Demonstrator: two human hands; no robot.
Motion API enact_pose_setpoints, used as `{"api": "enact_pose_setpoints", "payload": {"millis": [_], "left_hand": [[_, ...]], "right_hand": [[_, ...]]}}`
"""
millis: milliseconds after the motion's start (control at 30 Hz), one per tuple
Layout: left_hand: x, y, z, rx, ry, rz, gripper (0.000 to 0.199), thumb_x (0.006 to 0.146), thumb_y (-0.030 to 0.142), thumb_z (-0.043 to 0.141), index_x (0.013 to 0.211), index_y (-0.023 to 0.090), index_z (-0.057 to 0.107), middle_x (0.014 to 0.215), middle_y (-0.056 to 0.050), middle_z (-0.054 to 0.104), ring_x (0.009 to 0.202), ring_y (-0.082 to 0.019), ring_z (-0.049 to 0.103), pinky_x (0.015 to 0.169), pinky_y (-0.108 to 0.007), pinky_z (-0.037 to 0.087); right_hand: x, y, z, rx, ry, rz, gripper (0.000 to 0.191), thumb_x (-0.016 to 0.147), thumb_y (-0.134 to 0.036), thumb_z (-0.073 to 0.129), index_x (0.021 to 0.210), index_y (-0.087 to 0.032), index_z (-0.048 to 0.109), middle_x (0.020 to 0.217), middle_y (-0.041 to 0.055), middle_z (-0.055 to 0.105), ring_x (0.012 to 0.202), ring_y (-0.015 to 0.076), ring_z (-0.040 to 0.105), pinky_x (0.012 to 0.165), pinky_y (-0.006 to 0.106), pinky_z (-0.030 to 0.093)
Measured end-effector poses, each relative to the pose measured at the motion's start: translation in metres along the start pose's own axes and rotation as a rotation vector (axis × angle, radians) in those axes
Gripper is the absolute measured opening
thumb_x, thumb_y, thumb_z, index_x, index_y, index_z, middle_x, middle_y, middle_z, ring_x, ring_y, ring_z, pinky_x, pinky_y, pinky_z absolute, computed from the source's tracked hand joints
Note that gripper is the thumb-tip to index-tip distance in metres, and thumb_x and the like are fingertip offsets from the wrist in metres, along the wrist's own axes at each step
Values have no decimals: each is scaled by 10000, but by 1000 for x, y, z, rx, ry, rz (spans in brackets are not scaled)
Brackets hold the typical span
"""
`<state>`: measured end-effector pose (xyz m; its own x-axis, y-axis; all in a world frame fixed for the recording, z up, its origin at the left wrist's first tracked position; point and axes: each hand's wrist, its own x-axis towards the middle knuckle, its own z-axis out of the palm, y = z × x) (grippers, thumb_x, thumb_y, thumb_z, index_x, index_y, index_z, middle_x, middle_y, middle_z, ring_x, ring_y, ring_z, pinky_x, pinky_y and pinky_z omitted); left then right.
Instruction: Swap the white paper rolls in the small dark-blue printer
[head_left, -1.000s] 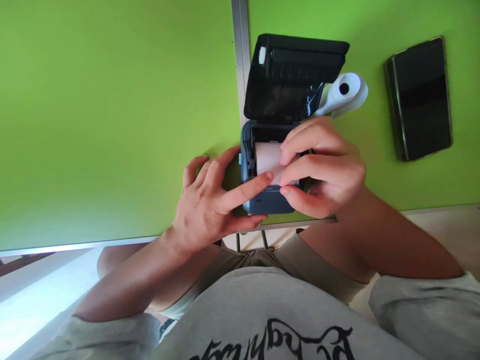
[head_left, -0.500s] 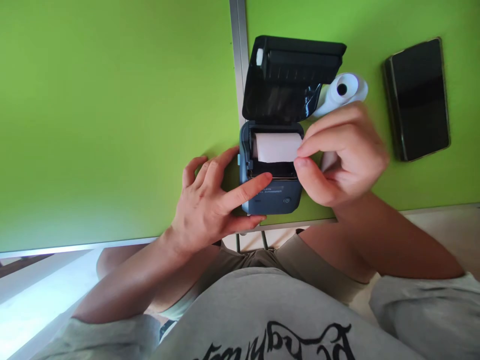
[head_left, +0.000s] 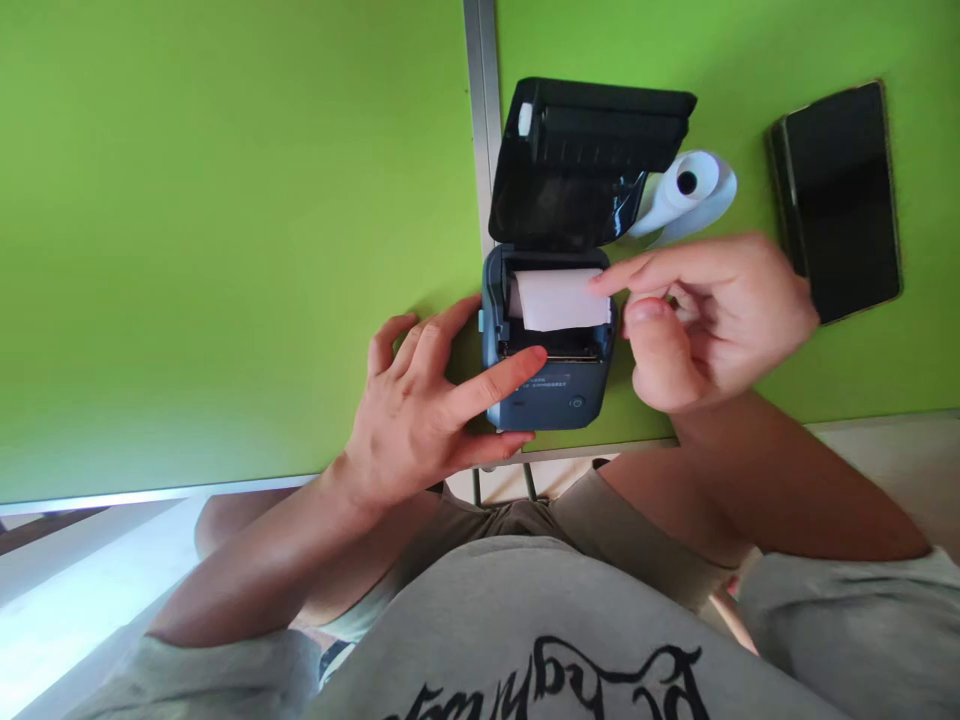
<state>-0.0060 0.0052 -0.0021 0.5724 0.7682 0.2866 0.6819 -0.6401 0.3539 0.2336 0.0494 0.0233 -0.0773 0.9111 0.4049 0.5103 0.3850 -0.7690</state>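
A small dark portable label printer [head_left: 551, 390] lies on the green table with its black lid [head_left: 570, 170] swung up and back. In its bay sits a paper roll [head_left: 562, 300], the loose end hanging toward the front. My left hand [head_left: 420, 410] steadies the printer from the left, one finger across its top and others along its side and front edge. My right hand [head_left: 712, 320] is at the printer's right side; its index finger is stretched onto the paper's right end, the thumb apart and the other fingers curled.
Behind the lid's right side lies another white paper roll [head_left: 701, 185], partly unrolled. Farther right is a black phone-like device [head_left: 844, 200]. A grey metal strip [head_left: 482, 120] runs across the table behind the printer. The table's front edge [head_left: 187, 492] is close to my body.
My right hand has shifted right, its thumb now away from the index finger and off the paper. The paper's loose end sits slightly farther right. My left hand stays on the printer.
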Motion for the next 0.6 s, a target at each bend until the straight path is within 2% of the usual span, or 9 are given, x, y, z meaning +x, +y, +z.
{"api": "enact_pose_setpoints", "payload": {"millis": [100, 233, 400, 600], "left_hand": [[0, 1, 0, 3, 3, 0, 730, 951, 699, 533, 1584, 388, 345, 1459, -203, 513, 1256, -330, 588, 1080, -521, 401], [0, 1, 0, 12, -8, 2, 731, 955, 690, 535, 1588, 388, 333, 1460, -203, 509, 1267, -332, 582, 1080, -519, 401], [1, 0, 1, 31, -2, 12, 722, 955, 706, 517, 1576, 380, 345, 1450, -201, 505, 1248, -324, 583, 1066, -517, 413], [1, 0, 1, 26, -3, 13, 703, 955, 710, 515, 1555, 373, 373, 1451, -197, 500, 1261, -321, 577, 1072, -512, 408]], "right_hand": [[0, 1, -1, -58, 45, -50, 156, 864, -367, 558, 735, -283, 585, 535, -22, 502, 457, 126, 409, 467, 332, 332], [1, 2, -1, -77, 28, -157, 103, 877, -286, 553, 809, -268, 628, 588, -36, 570, 454, 102, 410, 460, 302, 316], [2, 5, 1, -18, 17, -197, 104, 910, -275, 540, 856, -257, 626, 617, -31, 605, 442, 98, 411, 459, 299, 316], [0, 8, 1, 12, 16, -182, 98, 917, -333, 551, 932, -274, 627, 597, -32, 520, 498, 122, 477, 528, 316, 389]]}}
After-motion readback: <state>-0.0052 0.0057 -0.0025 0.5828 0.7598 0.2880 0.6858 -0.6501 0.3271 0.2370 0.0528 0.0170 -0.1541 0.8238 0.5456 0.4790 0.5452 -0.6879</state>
